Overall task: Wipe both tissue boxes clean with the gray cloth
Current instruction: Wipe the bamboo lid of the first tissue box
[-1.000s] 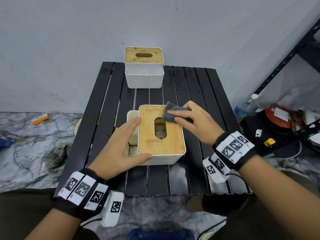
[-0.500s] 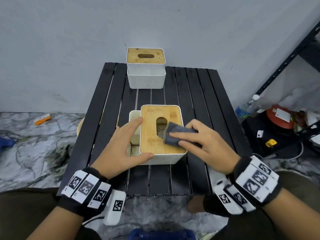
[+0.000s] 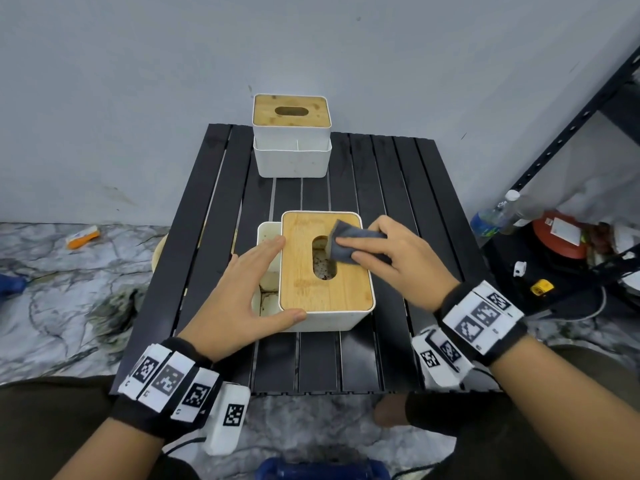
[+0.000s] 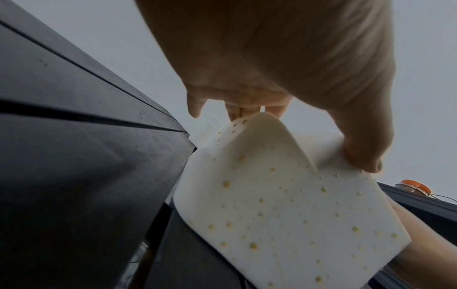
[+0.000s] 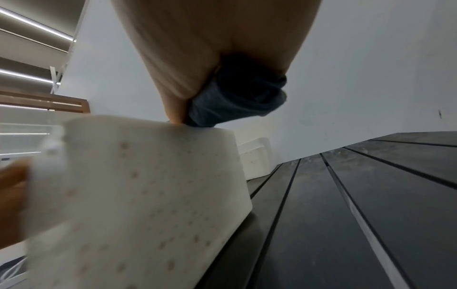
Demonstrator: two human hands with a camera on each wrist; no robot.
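The near tissue box (image 3: 325, 317) is white with a bamboo lid and a stained side compartment; it stands mid-table. My left hand (image 3: 258, 282) steadies it, fingers straight across the side compartment and thumb (image 4: 361, 152) on the front wall. My right hand (image 3: 388, 258) grips the gray cloth (image 3: 356, 232) and presses it on the lid's far right part beside the slot. The cloth (image 5: 242, 97) is bunched under my right palm. Yellowish spots dot the near box's walls (image 4: 284, 205). The second tissue box (image 3: 291, 147) stands untouched at the table's far edge.
The black slatted table (image 3: 398, 202) stands against a pale wall. A dark metal shelf (image 3: 571, 133) rises at the right, with a water bottle (image 3: 491, 216) and a red round object (image 3: 557, 233) low beside it. An orange item (image 3: 83, 237) lies on the marble floor.
My right hand slid the cloth along the lid toward me, then back part of the way toward the far end. My left hand has kept its place on the box.
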